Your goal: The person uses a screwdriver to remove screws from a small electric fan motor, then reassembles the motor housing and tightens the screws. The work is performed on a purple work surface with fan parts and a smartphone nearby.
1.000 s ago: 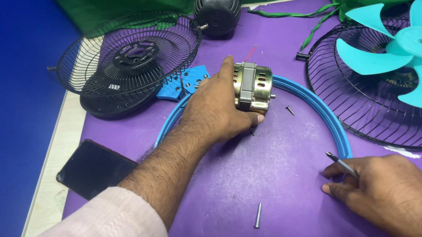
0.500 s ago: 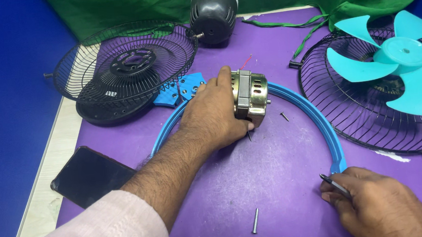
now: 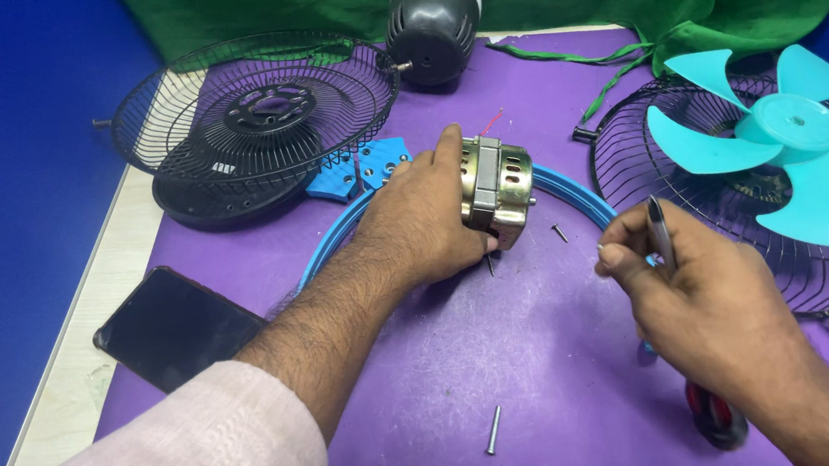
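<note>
The left hand is gripping a metal fan motor near the middle of the purple worktop, its grip wrapped around the motor's left side with the thumb lying over the top. The motor is sitting on the worktop inside the curve of a blue ring, its shaft end pointing right. The right hand is hovering just right of the motor, its grip pinching a screwdriver whose thin metal shaft is sticking up between thumb and fingers, while the red and black handle is showing below the palm. A small screw is lying between the motor and the right hand, and a longer bolt is lying nearer on the worktop. To the far left a black fan guard is resting beside blue plastic pieces; a dark phone is lying near left. To the right a teal fan blade is sitting on a second guard. A black motor housing is standing at the far edge.
</note>
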